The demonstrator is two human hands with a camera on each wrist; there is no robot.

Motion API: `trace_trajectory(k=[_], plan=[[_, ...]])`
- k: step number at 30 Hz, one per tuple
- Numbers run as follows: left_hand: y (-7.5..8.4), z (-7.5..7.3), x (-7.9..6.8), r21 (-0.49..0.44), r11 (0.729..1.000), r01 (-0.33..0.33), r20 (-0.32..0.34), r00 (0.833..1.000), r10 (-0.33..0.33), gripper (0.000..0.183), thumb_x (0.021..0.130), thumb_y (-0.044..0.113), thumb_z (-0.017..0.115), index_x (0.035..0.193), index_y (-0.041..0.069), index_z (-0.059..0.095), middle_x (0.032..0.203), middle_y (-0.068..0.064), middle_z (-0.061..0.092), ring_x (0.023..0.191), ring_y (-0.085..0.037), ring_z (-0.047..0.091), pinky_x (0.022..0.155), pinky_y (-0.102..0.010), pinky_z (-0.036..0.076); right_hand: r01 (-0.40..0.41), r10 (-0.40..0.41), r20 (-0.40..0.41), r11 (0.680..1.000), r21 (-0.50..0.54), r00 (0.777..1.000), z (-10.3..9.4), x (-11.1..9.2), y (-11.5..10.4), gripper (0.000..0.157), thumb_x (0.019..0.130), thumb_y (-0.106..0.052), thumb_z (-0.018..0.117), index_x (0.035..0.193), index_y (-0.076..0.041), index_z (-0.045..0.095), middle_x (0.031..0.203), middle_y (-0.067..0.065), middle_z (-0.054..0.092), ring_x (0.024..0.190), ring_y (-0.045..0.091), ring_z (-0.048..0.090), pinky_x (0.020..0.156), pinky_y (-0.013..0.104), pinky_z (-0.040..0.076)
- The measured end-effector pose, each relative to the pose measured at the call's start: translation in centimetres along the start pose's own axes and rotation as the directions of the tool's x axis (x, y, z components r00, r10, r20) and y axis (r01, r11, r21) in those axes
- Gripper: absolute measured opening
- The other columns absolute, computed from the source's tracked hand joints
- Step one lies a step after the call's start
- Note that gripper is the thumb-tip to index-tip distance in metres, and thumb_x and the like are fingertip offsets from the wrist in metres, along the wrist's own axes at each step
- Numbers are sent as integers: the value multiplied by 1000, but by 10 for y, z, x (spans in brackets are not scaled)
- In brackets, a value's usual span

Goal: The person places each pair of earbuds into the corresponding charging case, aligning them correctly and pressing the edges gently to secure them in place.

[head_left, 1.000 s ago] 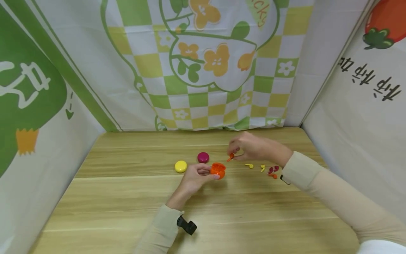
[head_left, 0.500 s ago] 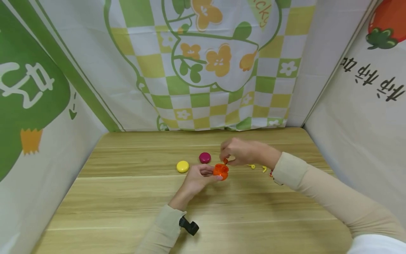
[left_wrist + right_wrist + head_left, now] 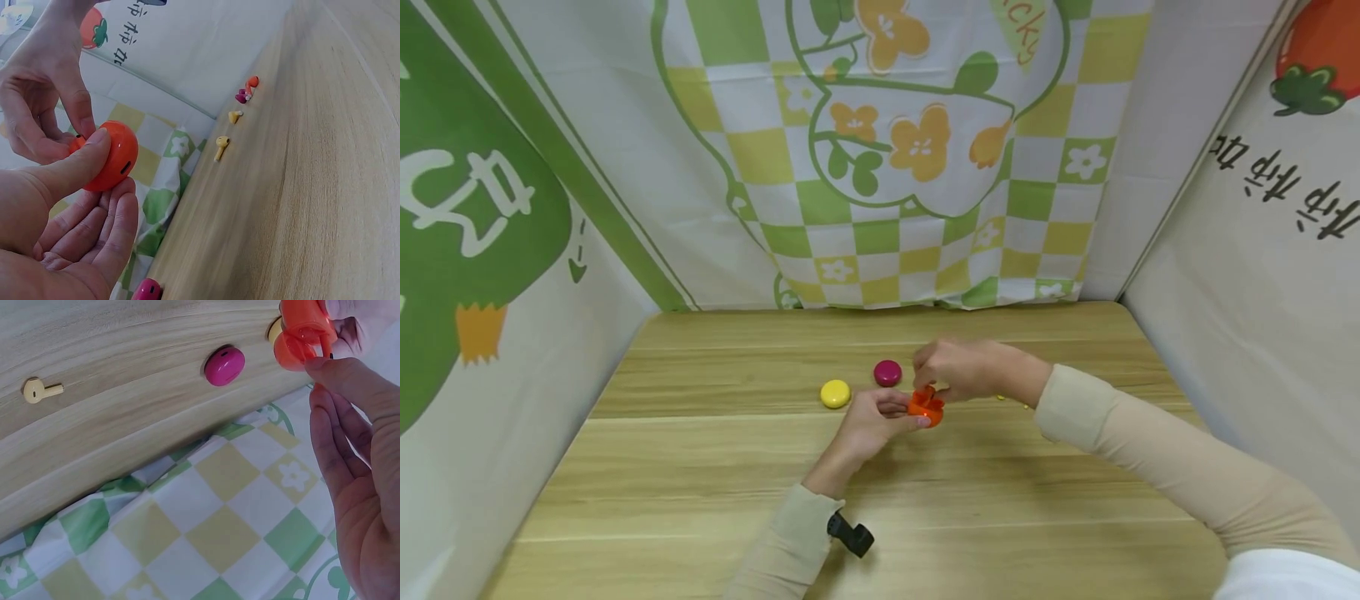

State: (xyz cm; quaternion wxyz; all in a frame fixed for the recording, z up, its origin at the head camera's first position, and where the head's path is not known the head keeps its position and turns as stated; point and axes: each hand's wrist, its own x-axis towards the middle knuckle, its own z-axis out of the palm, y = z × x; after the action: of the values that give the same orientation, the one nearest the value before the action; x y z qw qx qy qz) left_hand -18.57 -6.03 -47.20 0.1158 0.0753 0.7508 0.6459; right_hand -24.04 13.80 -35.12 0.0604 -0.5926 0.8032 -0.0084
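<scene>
My left hand (image 3: 865,429) holds an orange earbud case (image 3: 927,413) above the table, thumb on its near side and fingers behind. The right wrist view shows the case's lid (image 3: 291,352) flipped up. My right hand (image 3: 966,368) is right at the open case, thumb and fingers pinching an orange earbud (image 3: 326,346), its stem against the case; the fingers hide part of it. In the left wrist view, the case's rounded shell (image 3: 125,156) covers its inside.
A yellow case (image 3: 835,394) and a magenta case (image 3: 887,372) lie closed beyond the left hand. To the right on the table are two yellow earbuds (image 3: 222,143), magenta earbuds (image 3: 241,96) and another orange earbud (image 3: 252,82). A patterned cloth (image 3: 865,250) hangs behind.
My right hand has moved left and slightly down, bringing the orange earbud from beside the case to its opening. The left hand keeps holding the case in nearly the same place.
</scene>
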Motion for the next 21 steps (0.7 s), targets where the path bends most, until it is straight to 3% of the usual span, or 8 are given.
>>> trace_trajectory(k=[9, 15, 21], plan=[[1, 1, -1, 4, 1000, 2, -3, 1000, -2, 31, 87, 12, 88, 113, 0, 78, 113, -17, 80, 101, -22, 78, 88, -30, 64, 68, -68, -31, 998, 1, 997, 5, 6, -1, 10, 86, -2, 85, 86, -9, 78, 85, 3, 67, 81, 14, 62, 73, 19, 56], [1, 1, -1, -4, 1000, -23, 7, 1000, 23, 29, 88, 11, 87, 112, -3, 77, 112, -19, 80, 100, -23, 78, 86, -29, 64, 121, -120, -75, 993, 10, 990, 9, 11, -4, 18, 82, 9, 81, 83, -9, 79, 80, 3, 66, 74, 11, 59, 68, 16, 52], [0, 1, -1, -13, 999, -38, 13, 999, 38, 30, 88, 9, 86, 113, -4, 77, 112, -20, 80, 100, -23, 79, 87, -30, 64, 133, -134, -95, 991, -19, 986, 12, 12, -7, 19, 82, 9, 80, 82, -10, 78, 80, 2, 64, 74, 10, 56, 66, 16, 49]])
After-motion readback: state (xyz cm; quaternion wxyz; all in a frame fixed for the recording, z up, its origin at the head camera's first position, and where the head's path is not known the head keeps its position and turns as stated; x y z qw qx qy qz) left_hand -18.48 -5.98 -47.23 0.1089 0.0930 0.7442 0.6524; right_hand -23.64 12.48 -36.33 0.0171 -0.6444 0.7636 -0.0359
